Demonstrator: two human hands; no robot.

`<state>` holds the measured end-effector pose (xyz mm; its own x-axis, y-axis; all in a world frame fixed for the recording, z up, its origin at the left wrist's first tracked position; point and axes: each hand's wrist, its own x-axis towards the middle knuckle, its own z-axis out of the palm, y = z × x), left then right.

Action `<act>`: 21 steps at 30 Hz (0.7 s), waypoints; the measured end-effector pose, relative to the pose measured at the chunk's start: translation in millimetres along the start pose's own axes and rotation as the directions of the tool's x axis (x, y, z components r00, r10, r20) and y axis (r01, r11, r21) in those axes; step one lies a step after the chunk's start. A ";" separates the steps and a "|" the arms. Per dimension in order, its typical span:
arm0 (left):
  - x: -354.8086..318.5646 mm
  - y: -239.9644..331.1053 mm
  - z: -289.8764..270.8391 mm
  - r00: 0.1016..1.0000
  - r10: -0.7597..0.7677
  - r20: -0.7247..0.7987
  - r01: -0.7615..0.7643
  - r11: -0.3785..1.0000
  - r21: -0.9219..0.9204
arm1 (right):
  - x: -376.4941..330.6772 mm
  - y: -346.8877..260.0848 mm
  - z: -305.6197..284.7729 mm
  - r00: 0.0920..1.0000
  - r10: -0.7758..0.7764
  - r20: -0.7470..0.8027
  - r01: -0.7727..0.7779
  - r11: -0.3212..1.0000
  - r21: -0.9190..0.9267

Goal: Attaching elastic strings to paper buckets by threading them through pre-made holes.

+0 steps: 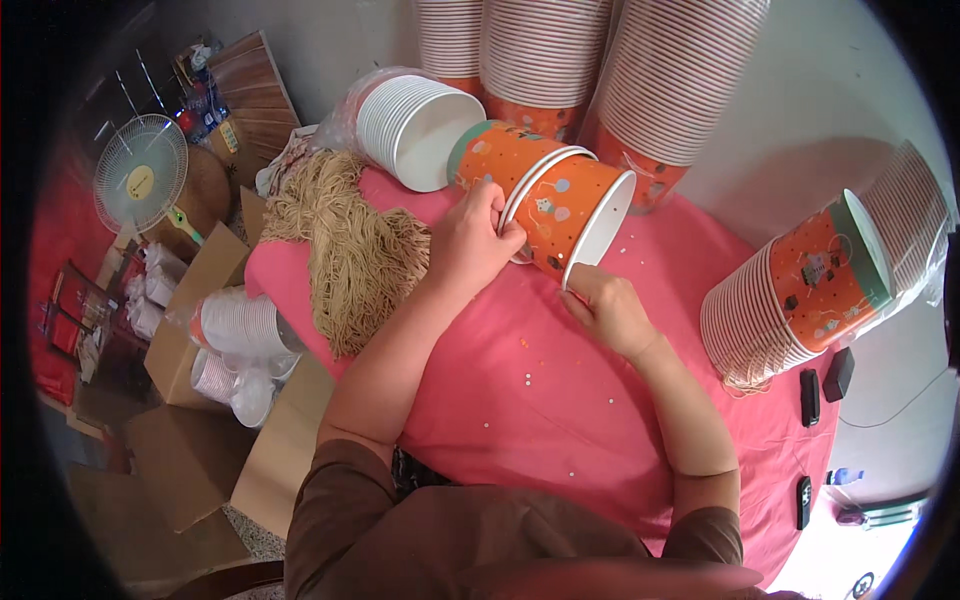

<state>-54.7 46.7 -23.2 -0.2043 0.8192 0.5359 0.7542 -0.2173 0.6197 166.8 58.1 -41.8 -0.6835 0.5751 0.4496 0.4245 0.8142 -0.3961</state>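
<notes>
Two orange printed paper buckets lie tilted on their sides, the near bucket (572,212) partly nested with the far bucket (490,150), which has a green base band. My left hand (470,245) is closed on the rims where they meet, thumb and fingers pinching there. With bent fingers, my right hand (608,308) grips the lower edge of the near bucket's white open mouth. Its fingertips are partly hidden by the rim. Left of my left forearm lies a thick hank of tan string (330,250).
Tall stacks of paper buckets (545,55) stand along the wall. A bagged stack (385,125) lies at the back left. More nested buckets (760,310) lean at the right, with string beneath, near small black objects (810,397). Cardboard boxes (190,460) and a fan (140,180) are left.
</notes>
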 end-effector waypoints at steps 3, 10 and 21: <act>1.3 -0.3 -2.8 1.000 -0.002 0.008 0.003 0.999 -0.042 | 1.3 4.0 2.8 1.000 -0.016 -0.004 0.016 0.999 0.031; 7.2 -10.8 -6.5 0.998 -0.035 -0.046 0.036 0.999 0.032 | 7.9 4.2 14.9 0.997 -0.020 -0.079 0.032 0.989 0.145; 20.6 -23.3 -27.3 0.986 -0.141 -0.084 0.148 0.985 0.087 | 3.9 8.5 14.4 0.996 -0.054 -0.064 0.060 0.994 0.093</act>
<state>-93.6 54.2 -10.9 -0.3601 0.7942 0.4894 0.7672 -0.0464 0.6398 159.1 66.0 -54.9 -0.6660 0.5342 0.5206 0.3259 0.8362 -0.4412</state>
